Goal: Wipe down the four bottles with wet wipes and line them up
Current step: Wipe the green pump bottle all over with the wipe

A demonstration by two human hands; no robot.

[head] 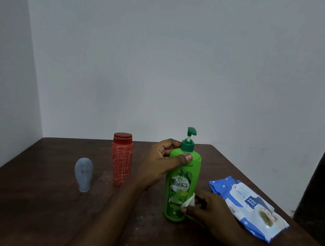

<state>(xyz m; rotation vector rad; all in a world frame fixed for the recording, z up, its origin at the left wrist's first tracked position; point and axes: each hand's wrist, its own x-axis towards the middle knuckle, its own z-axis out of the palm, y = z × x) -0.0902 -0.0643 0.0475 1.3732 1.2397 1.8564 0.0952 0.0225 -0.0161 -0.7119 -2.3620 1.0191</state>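
A tall green pump bottle (180, 186) stands upright on the dark wooden table (40, 210). My left hand (159, 164) grips its shoulder, thumb across the front just below the pump collar. My right hand (208, 212) pinches a small white wet wipe (189, 201) and holds it against the bottle's lower right side. A red bottle (121, 158) with white line pattern and red cap stands to the left. Further left stands a small grey-blue bottle (84, 173) on its cap. Only three bottles are in view.
A blue and white pack of wet wipes (249, 206) lies flat on the table to the right, close to the table's right edge. White walls rise behind the table. A dark opening shows at the far right.
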